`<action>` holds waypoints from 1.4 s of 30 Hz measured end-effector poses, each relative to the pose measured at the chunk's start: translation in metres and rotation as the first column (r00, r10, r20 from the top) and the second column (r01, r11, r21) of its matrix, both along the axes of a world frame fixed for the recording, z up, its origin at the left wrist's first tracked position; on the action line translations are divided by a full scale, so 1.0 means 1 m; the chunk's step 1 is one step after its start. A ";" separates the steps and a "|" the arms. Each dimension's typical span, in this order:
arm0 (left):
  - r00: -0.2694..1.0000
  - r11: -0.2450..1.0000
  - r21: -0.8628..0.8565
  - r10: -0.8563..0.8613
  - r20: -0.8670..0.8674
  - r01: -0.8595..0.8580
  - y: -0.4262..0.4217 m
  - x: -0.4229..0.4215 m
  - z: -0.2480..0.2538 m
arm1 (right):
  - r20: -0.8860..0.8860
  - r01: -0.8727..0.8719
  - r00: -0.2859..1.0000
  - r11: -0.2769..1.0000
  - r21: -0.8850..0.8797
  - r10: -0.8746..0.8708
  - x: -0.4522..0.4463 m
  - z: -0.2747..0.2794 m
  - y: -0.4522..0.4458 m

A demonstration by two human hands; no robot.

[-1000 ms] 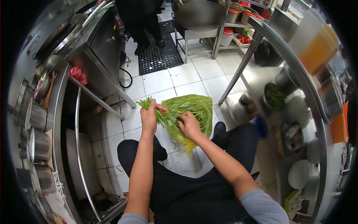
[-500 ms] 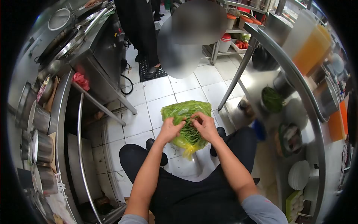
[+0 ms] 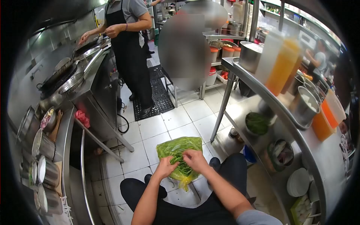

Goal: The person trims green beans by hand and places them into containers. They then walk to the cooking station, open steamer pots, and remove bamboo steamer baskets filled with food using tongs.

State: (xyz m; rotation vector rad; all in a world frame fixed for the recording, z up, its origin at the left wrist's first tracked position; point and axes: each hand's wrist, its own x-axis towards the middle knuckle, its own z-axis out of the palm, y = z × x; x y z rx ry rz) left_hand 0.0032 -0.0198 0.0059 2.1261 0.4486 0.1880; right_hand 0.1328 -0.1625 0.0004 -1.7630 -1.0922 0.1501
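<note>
Thin green stalks [image 3: 180, 165] lie between my hands, left [image 3: 167, 167] and right [image 3: 195, 160], tangled; I can't tell either grip's state.

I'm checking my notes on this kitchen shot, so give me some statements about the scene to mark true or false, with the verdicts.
1. The left hand and right hand are both at the bag of green stalks. True.
2. The bag stands on the black mat. False: it is on the white tiles; the mat lies farther ahead.
3. A stack of white plates is on the right side. True.
4. The crumpled red plastic is on the right side. False: the plastic is on the left.
</note>
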 end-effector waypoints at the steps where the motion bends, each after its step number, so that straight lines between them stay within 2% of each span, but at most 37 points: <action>1: 1.000 1.000 0.000 -0.003 0.000 0.003 0.001 -0.001 -0.009 | 0.010 -0.014 1.000 0.999 -0.036 0.014 -0.001 -0.003 0.001; 3: 0.995 0.999 -0.030 -0.042 0.090 0.045 0.005 0.003 -0.029 | 0.052 -0.005 0.999 0.999 -0.046 0.007 -0.004 -0.007 0.002; 4: 0.993 0.997 -0.034 -0.068 0.094 0.072 0.004 0.004 -0.026 | 0.056 0.022 0.998 0.998 -0.050 -0.019 -0.004 -0.009 0.003; 6: 0.993 0.998 0.059 -0.034 0.111 0.028 0.004 0.001 -0.017 | 0.127 -0.020 0.991 0.982 -0.187 0.045 -0.001 -0.014 0.003; 8: 0.993 0.995 0.058 -0.085 0.084 0.081 0.003 0.000 -0.005 | 0.179 -0.020 0.982 0.983 -0.180 0.053 0.001 -0.027 0.007; 12: 0.977 0.983 0.146 -0.134 0.163 0.111 0.008 -0.003 -0.003 | 0.059 0.039 0.998 0.990 -0.135 -0.031 0.006 -0.027 0.007; 13: 0.998 0.996 -0.090 -0.001 0.067 0.007 0.013 -0.004 -0.002 | -0.010 0.007 1.000 0.981 -0.194 -0.010 0.009 -0.021 0.005; 14: 0.992 0.943 -0.309 0.108 -0.059 -0.122 0.015 -0.004 -0.003 | -0.081 -0.029 0.997 0.968 -0.250 0.009 0.010 -0.016 0.004; 15: 0.986 0.894 -0.433 0.157 0.052 -0.119 0.016 -0.003 -0.006 | -0.077 -0.025 0.997 0.968 -0.250 0.006 0.008 -0.022 0.005; 16: 0.986 0.894 -0.433 0.155 0.056 -0.115 0.015 -0.001 -0.006 | -0.114 -0.087 0.991 0.991 -0.104 0.075 0.002 -0.033 0.007; 17: 0.966 0.839 -0.523 0.236 0.103 -0.149 0.014 0.000 -0.006 | -0.142 -0.145 0.978 0.988 0.047 0.150 -0.003 -0.044 0.010; 18: 0.938 0.775 -0.609 0.317 0.140 -0.171 0.014 0.001 -0.005 | -0.140 -0.141 0.979 0.989 0.049 0.147 -0.006 -0.043 0.012; 19: 0.917 0.759 -0.615 0.372 0.144 -0.211 0.015 0.003 -0.009 | -0.394 -0.253 0.889 0.967 -0.002 0.232 -0.009 -0.043 0.013; 20: 0.918 0.762 -0.613 0.369 0.146 -0.209 0.016 0.004 -0.011 | -0.624 -0.371 0.731 0.928 -0.021 0.278 -0.013 -0.042 0.014; 24: 0.873 0.723 -0.657 0.443 0.202 -0.215 0.018 0.002 -0.010 | -0.694 -0.321 0.683 0.947 -0.008 0.227 -0.018 -0.034 0.017; 28: 0.858 0.698 -0.679 0.473 0.199 -0.227 0.026 0.002 -0.014 | -0.693 -0.338 0.682 0.941 -0.017 0.233 -0.011 -0.031 0.013; 31: 0.845 0.694 -0.683 0.490 0.214 -0.229 0.024 0.003 -0.012 | -0.532 -0.267 0.815 0.964 0.006 0.229 -0.014 -0.033 0.013; 32: 0.840 0.694 -0.679 0.499 0.214 -0.240 0.023 0.003 -0.012 | -0.530 -0.270 0.816 0.963 0.006 0.232 -0.015 -0.031 0.014; 34: 0.852 0.714 -0.664 0.473 0.223 -0.222 0.018 0.004 -0.010 | -0.141 -0.064 0.989 0.985 -0.163 0.041 -0.017 -0.032 0.012; 35: 0.847 0.730 -0.654 0.463 0.260 -0.198 0.015 0.004 -0.008 | -0.144 -0.061 0.989 0.985 -0.160 0.038 -0.015 -0.034 0.014; 37: 0.843 0.749 -0.637 0.452 0.291 -0.181 0.005 0.008 -0.002 | -0.296 0.119 0.948 0.993 -0.025 -0.121 -0.012 -0.041 0.020; 41: 0.811 0.713 -0.684 0.487 0.325 -0.153 0.006 0.005 -0.007 | -0.408 0.193 0.899 0.980 0.040 -0.160 -0.019 -0.043 0.025; 42: 0.794 0.704 -0.700 0.493 0.356 -0.124 0.008 0.007 -0.011 | -0.351 0.161 0.926 0.986 0.031 -0.140 -0.023 -0.038 0.023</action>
